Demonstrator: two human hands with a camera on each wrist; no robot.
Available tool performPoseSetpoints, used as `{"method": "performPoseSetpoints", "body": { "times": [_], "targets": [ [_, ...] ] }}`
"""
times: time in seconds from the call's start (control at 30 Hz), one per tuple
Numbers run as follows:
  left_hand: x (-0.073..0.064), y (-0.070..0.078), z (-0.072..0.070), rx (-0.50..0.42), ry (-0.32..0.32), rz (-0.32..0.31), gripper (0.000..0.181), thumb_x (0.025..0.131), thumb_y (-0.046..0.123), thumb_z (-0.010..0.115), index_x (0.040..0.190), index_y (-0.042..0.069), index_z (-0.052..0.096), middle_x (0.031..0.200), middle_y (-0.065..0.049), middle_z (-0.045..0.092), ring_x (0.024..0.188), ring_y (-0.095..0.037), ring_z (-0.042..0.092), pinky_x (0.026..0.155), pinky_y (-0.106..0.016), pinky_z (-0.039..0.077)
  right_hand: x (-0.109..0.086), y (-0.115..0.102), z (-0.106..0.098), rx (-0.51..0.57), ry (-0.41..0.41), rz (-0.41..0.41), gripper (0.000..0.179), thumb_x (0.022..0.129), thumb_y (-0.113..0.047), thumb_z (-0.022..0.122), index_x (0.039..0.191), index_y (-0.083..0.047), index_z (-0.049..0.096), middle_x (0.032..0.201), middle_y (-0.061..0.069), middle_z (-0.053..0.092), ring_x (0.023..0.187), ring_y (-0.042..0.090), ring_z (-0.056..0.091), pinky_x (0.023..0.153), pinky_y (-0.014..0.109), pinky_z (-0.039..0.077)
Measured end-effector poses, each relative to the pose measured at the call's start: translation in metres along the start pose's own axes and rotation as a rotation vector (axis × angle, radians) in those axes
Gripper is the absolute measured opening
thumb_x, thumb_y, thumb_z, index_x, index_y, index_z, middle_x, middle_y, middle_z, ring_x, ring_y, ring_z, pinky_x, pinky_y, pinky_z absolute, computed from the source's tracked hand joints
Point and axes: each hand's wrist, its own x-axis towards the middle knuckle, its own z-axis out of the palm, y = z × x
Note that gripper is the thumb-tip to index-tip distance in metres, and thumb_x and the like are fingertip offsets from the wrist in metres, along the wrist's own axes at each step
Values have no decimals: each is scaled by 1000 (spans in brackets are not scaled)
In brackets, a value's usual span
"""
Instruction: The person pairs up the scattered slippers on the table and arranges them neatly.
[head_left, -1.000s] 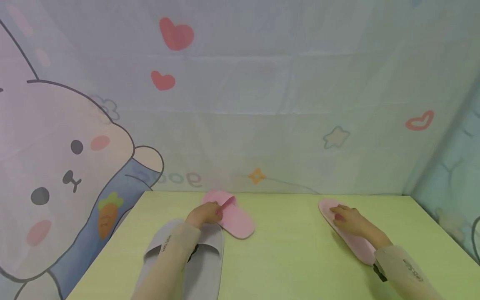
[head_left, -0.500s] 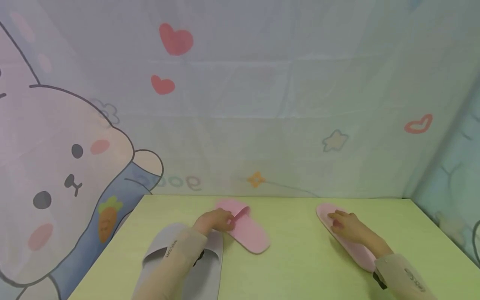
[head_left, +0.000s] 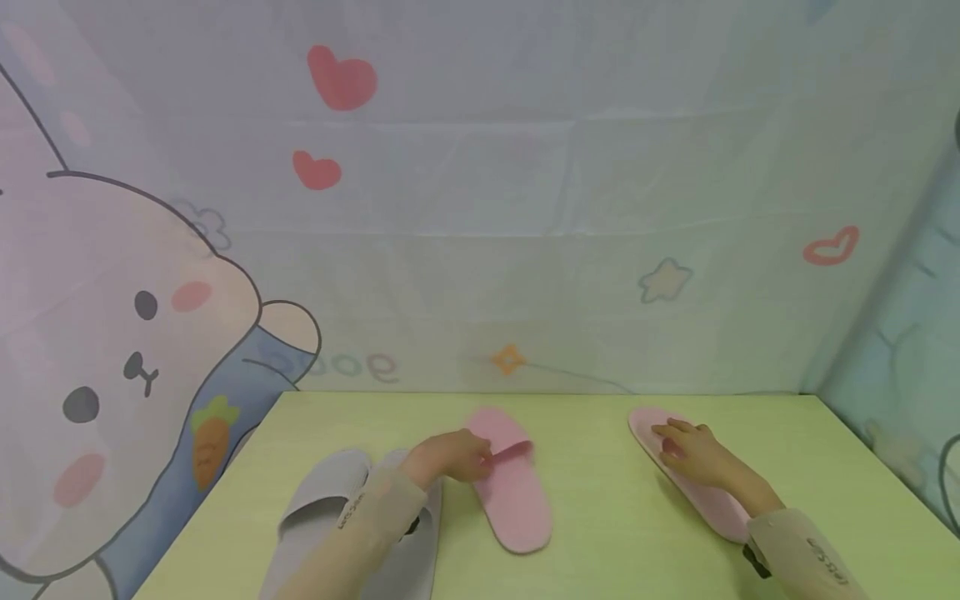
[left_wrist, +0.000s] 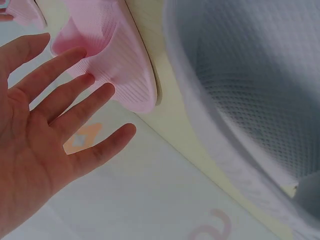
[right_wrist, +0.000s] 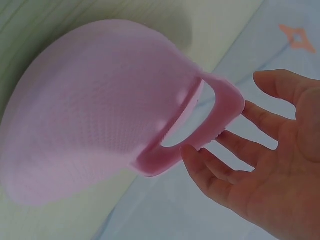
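Observation:
A pink slipper (head_left: 517, 512) lies right of centre-left on the table, toe toward the back. My left hand (head_left: 456, 457) is at its strap; in the left wrist view the fingers are spread and their tips overlap the strap (left_wrist: 115, 70). Further right, a second pink slipper (head_left: 716, 507) is tilted on its side. Fingers of my right hand (head_left: 693, 452) touch that slipper's strap (right_wrist: 231, 107), loosely extended rather than wrapped round it. A pair of grey slippers (head_left: 318, 492) sits at the left, partly hidden under my left forearm.
The pale yellow-green table (head_left: 592, 517) ends at a hanging cloth (head_left: 525, 275) printed with hearts and a rabbit. Another cloth (head_left: 911, 358) borders the right side. A dark cable (head_left: 947, 487) shows at the right edge.
The left pink slipper has slid right and nearer, turning so its heel points more toward me; my left hand moved right with it. My right hand and its slipper have hardly moved.

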Motion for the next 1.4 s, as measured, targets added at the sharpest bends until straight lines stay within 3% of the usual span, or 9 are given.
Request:
{"method": "performPoseSetpoints", "body": {
  "times": [0.1, 0.17, 0.27, 0.57, 0.97, 1.07, 1.2, 1.33, 1.4],
  "targets": [
    [-2, 3, 2, 18, 1, 16, 25, 86, 19, 51, 104, 11, 66, 124, -5, 57, 96, -15, 58, 82, -28, 47, 0, 1, -2, 21, -7, 4, 37, 81, -12, 57, 114, 6, 54, 116, 35, 49, 109, 50, 44, 85, 61, 32],
    [-5, 5, 4, 28, 5, 24, 26, 86, 22, 52, 106, 13, 66, 130, -5, 52, 112, -19, 54, 91, -31, 44, 1, 3, -3, 35, -13, 2, 36, 81, -12, 56, 113, 5, 55, 115, 34, 51, 108, 50, 45, 84, 61, 33],
    [-7, 8, 3, 34, 9, 35, 26, 87, 24, 53, 107, 13, 65, 130, -3, 52, 116, -22, 51, 93, -33, 43, 2, 7, -6, 66, -35, 15, 36, 82, -11, 54, 114, 5, 55, 116, 32, 51, 109, 51, 44, 85, 62, 32],
    [-6, 8, 7, 42, 12, 61, 25, 86, 24, 54, 105, 13, 66, 129, -5, 52, 109, -20, 56, 88, -29, 46, 2, 16, -4, 123, -95, 59, 41, 85, -14, 52, 122, 2, 48, 121, 28, 50, 117, 53, 34, 86, 71, 24],
    [-5, 8, 9, 50, 27, 79, 23, 84, 20, 56, 101, 11, 68, 123, -6, 57, 103, -19, 60, 84, -27, 48, -2, 10, -2, 106, -104, 64, 43, 83, -14, 55, 123, 0, 48, 121, 30, 48, 116, 52, 37, 86, 70, 26],
    [-5, 7, 8, 56, 37, 95, 20, 84, 18, 56, 98, 9, 67, 107, -4, 65, 86, -13, 62, 75, -24, 49, -2, 8, -2, 94, -113, 59, 45, 83, -15, 56, 124, 1, 47, 121, 31, 47, 114, 53, 38, 85, 70, 27],
    [-6, 8, 6, 52, 60, 121, 13, 84, 16, 56, 89, 8, 65, 77, 1, 62, 61, -6, 48, 58, -19, 42, -2, 4, -3, 94, -130, 63, 45, 83, -16, 56, 124, 0, 46, 121, 29, 49, 116, 53, 36, 86, 73, 22],
    [-7, 11, 6, 41, 104, 148, 11, 84, 14, 55, 81, 8, 63, 65, 3, 50, 55, -5, 37, 52, -18, 34, -2, -2, -5, 91, -135, 55, 45, 83, -16, 56, 124, 0, 47, 120, 26, 52, 116, 52, 37, 86, 73, 21],
    [-6, 13, 7, 46, 142, 159, 10, 84, 14, 55, 83, 9, 63, 67, 2, 52, 58, -5, 38, 54, -19, 35, -2, -3, -6, 77, -132, 39, 45, 83, -17, 57, 123, 1, 48, 118, 27, 53, 114, 53, 39, 84, 74, 22]
  ]
}}
